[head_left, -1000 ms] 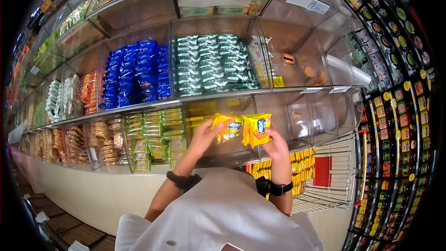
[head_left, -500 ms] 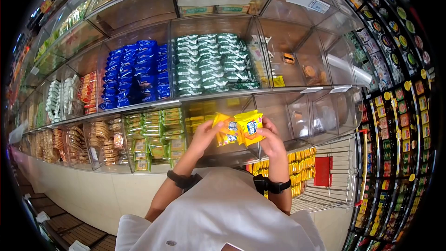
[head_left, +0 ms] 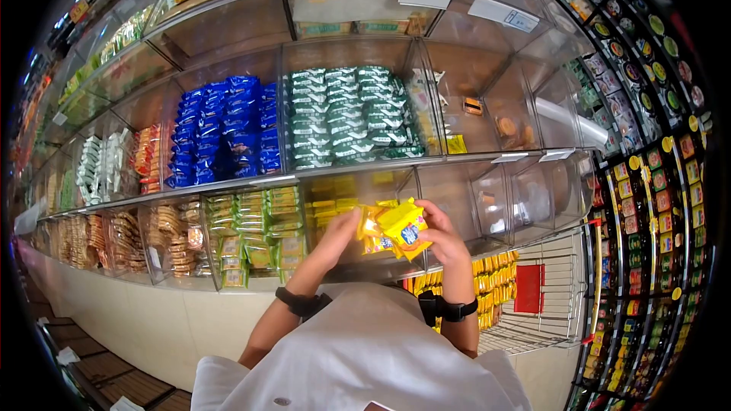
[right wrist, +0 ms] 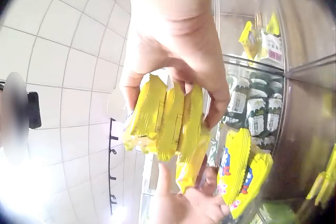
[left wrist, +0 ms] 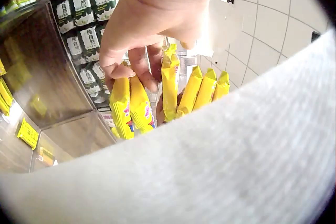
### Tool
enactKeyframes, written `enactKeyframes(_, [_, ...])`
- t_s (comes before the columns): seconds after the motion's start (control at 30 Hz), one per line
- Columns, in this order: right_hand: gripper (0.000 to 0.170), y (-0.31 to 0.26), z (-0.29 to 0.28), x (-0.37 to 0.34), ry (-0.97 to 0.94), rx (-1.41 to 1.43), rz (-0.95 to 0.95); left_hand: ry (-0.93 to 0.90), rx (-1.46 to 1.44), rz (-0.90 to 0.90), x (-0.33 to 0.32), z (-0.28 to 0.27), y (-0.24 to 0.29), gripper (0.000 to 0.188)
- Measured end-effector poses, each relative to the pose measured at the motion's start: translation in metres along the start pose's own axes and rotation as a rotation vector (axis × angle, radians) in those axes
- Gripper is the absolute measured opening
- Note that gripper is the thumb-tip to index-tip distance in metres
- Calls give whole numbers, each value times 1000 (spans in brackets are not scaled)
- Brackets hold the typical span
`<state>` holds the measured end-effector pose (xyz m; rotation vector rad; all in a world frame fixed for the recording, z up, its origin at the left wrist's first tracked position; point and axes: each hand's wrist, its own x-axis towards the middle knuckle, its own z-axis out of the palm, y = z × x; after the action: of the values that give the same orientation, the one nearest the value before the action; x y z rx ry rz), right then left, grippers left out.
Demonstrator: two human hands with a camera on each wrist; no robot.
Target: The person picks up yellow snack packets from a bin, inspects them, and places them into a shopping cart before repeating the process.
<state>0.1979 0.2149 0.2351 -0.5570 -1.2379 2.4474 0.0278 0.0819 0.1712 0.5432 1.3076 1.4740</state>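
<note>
Holding yellow snack packets point(head_left: 411, 234) near the front edge of the lower clear bin point(head_left: 354, 262), apparently to gather them, the left hand point(head_left: 339, 237) pinches some, the fingers of the right hand point(head_left: 445, 242) clamp others, and the next move likely calls for squaring both bunches.

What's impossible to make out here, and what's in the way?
Head view: how many yellow packets the cart holds; the right forearm and shirt cover some.
Head view: the wording on the upper-right shelf label; too small.
Left wrist view: lower ends of the packets in the right hand; pale cloth hides them.
Right wrist view: the left hand's wrist; cut off by the bottom edge.
</note>
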Motion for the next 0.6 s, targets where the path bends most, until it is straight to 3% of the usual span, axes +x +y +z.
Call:
enactKeyframes(0.1, [62, -3, -26, 2, -212, -132, 42, -39, 17, -95, -3, -3, 12, 55])
enactKeyframes(0.27, [63, -30, -24, 15, -466, -390, 207, -181, 238, -68, -16, 14, 35, 43])
enactKeyframes(0.4, [54, -43, -12, 31, -470, -479, 85, -256, 165, -57, -14, 14, 29, 36])
enactKeyframes(0.5, [51, -38, -2, 38, -366, -339, 46, -164, 41, -50, -11, 9, 19, 35])
enactKeyframes(0.6, [41, -29, -1, 41, -146, -173, 55, -103, -35, -124, -8, 6, 20, 35])
